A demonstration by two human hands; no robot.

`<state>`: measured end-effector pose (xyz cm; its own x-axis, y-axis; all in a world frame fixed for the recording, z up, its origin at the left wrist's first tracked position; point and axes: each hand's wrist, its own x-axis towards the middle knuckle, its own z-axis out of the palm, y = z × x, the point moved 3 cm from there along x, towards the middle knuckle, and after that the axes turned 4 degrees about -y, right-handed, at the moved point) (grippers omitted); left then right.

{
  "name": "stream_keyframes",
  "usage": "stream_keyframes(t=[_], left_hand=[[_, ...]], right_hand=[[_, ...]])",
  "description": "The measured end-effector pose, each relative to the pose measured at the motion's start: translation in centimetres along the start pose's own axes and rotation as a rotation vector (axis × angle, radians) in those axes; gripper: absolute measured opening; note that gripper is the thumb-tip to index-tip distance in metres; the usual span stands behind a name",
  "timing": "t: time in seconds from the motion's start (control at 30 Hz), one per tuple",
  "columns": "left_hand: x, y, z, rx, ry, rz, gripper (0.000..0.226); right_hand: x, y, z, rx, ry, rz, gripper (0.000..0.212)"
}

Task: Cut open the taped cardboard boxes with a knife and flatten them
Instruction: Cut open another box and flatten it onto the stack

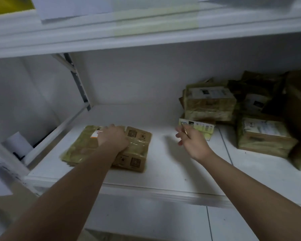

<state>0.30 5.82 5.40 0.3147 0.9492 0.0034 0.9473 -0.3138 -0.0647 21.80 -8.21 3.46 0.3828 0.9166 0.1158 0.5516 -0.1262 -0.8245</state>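
A flattened brown cardboard box (137,150), covered in glossy tape, lies on the white shelf board (163,173) at the left. My left hand (112,137) rests on top of it, pressing down near its far edge. My right hand (193,145) hovers above the shelf to the right, apart from the flat box, and pinches a thin pale object that looks like the knife (186,132). Taped cardboard boxes stand at the back right: one (210,105) stacked on others, and another (264,138) nearer the front.
A small white and yellow carton (200,126) sits just beyond my right hand. The upper shelf (146,37) overhangs closely. A metal upright (78,84) stands at the back left. A white paper roll (17,145) lies beyond the shelf's left rail. Dark crumpled packaging (261,87) fills the right corner.
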Motion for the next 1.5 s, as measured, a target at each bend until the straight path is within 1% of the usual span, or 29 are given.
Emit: stream_keyframes(t=[0.07,0.13,0.23,0.3,0.37,0.43,0.5,0.53,0.6,0.63,0.67,0.7,0.77,0.83,0.87,0.9,0.97,1.03,1.13,1.27,1.33,1.4,1.5], left_hand=[[-0.2,2.9,-1.2,-0.029,0.088,0.057,0.041],[-0.3,6.0,-2.1,-0.134,0.13,0.172,0.041],[-1.0,12.6,-3.5,-0.371,0.18,0.379,0.054],[-1.1,16.7,-4.8,-0.499,0.214,0.431,0.066],[-0.8,20.1,-6.0,-0.693,0.189,0.369,0.074],[-0.1,22.4,-6.7,-0.875,0.146,0.227,0.081],[0.5,23.6,-7.0,-0.986,0.104,0.07,0.081],[0.7,23.8,-6.9,-1.038,0.068,0.015,0.076],[0.9,24.0,-6.5,-1.103,-0.012,-0.022,0.063],[0.7,24.0,-6.3,-1.101,-0.033,-0.005,0.058],[0.4,24.1,-6.3,-1.082,-0.023,0.037,0.055],[0.0,24.2,-6.5,-1.053,0.019,0.094,0.053],[-1.4,23.8,-6.9,-1.038,0.155,0.196,0.048],[-2.5,22.5,-6.7,-1.08,0.301,0.273,0.044],[-3.0,21.7,-6.5,-1.05,0.375,0.288,0.044],[-3.7,20.7,-6.3,-0.983,0.432,0.288,0.044],[-5.4,19.0,-5.9,-0.891,0.532,0.287,0.042],[-7.4,17.6,-5.7,-0.88,0.6,0.266,0.042],[-10.1,15.9,-4.3,-0.899,0.612,0.212,0.039],[-13.5,13.8,-1.5,-0.849,0.579,0.215,0.039],[-14.8,12.9,0.3,-0.79,0.516,0.23,0.04],[-16.0,12.3,2.2,-0.727,0.438,0.258,0.039],[-17.2,11.6,4.3,-0.699,0.328,0.276,0.039]], right_hand=[[-0.1,1.4,-3.2,-0.027,0.048,-0.021,0.019],[0.0,2.4,-5.3,-0.045,0.078,-0.031,0.02],[-0.6,3.9,-8.4,-0.033,0.113,-0.028,0.018],[-0.7,4.7,-10.4,-0.042,0.166,-0.042,0.022],[-0.5,5.2,-12.6,-0.037,0.232,-0.045,0.027],[0.4,5.6,-14.5,0.005,0.266,-0.067,0.03],[1.2,6.0,-15.6,0.145,0.215,-0.019,0.045],[1.8,6.4,-15.8,0.25,0.169,0.031,0.052],[2.5,6.4,-15.9,0.404,0.046,0.137,0.05],[2.7,6.3,-15.9,0.421,-0.001,0.175,0.048],[2.9,6.3,-15.8,0.431,-0.013,0.188,0.043],[2.9,6.1,-15.6,0.442,0.012,0.17,0.035],[2.8,5.9,-15.4,0.437,0.2,0.073,0.02],[2.3,5.6,-15.1,0.373,0.398,-0.032,0.013],[1.8,5.4,-14.9,0.359,0.464,-0.068,0.012],[1.2,5.0,-14.6,0.344,0.497,-0.083,0.012],[0.2,4.4,-13.8,0.305,0.523,-0.096,0.018],[-1.0,3.9,-12.8,0.244,0.532,-0.122,0.026],[-2.9,3.4,-11.0,0.194,0.526,-0.096,0.029],[-6.2,3.6,-8.3,0.146,0.488,-0.02,0.029],[-8.0,4.6,-6.8,0.13,0.408,0.048,0.026],[-9.8,5.7,-5.9,0.076,0.33,0.132,0.03],[-12.1,6.8,-5.6,-0.004,0.279,0.22,0.036]])
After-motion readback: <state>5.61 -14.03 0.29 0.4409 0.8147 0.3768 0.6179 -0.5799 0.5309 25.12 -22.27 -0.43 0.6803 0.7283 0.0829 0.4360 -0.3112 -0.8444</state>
